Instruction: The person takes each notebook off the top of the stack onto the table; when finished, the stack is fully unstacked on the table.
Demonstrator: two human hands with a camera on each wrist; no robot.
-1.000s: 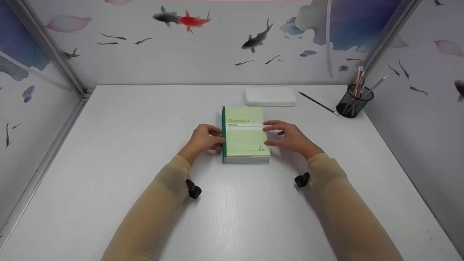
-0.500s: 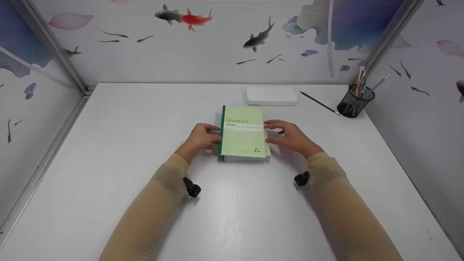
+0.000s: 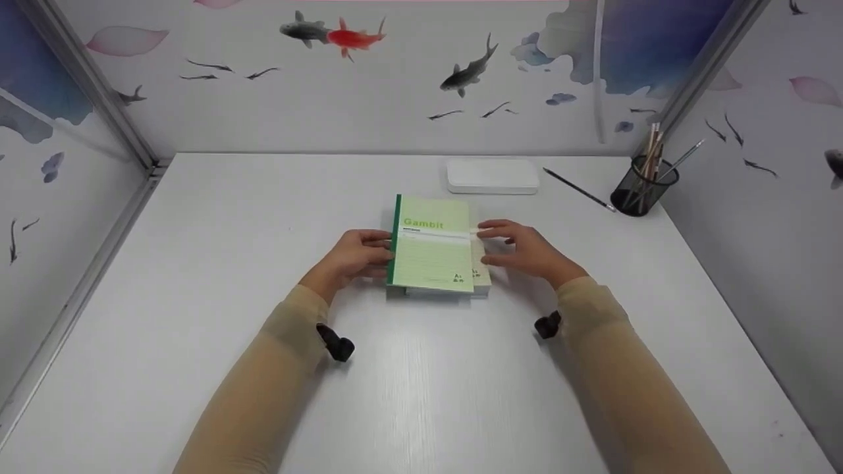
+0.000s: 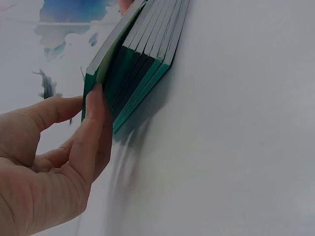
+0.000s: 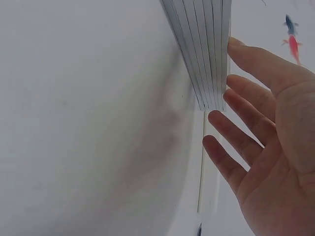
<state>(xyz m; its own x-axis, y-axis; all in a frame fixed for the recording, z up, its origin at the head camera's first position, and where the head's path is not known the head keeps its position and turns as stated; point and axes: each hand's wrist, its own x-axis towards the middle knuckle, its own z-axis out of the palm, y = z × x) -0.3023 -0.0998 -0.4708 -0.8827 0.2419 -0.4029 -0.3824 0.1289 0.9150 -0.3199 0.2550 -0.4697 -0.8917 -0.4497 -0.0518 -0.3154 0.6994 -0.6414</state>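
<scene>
A light green notebook point(image 3: 432, 260) marked "Gambit", with a dark green spine, lies shifted left on top of a stack of similar notebooks point(image 3: 481, 282). My left hand point(image 3: 355, 255) pinches its spine side. In the left wrist view, the thumb and fingers are on either side of that top notebook point(image 4: 106, 54), and a gap parts its spine from the notebooks below point(image 4: 156, 42). My right hand point(image 3: 525, 251) is at the stack's right edge, its thumb and some fingertips touching or nearly touching it. The right wrist view shows its fingers spread loosely beside the page edges point(image 5: 204, 54).
A white case point(image 3: 492, 176) lies behind the stack. To its right are a dark pencil point(image 3: 579, 189) and a black mesh pen cup point(image 3: 642, 191) holding several pencils. Printed walls point(image 3: 369, 99) border the white table point(image 3: 421, 395) at the back and sides.
My left hand has drawn the top notebook leftward, uncovering the right strip of the notebook beneath. The right hand and the rest of the stack have stayed nearly still.
</scene>
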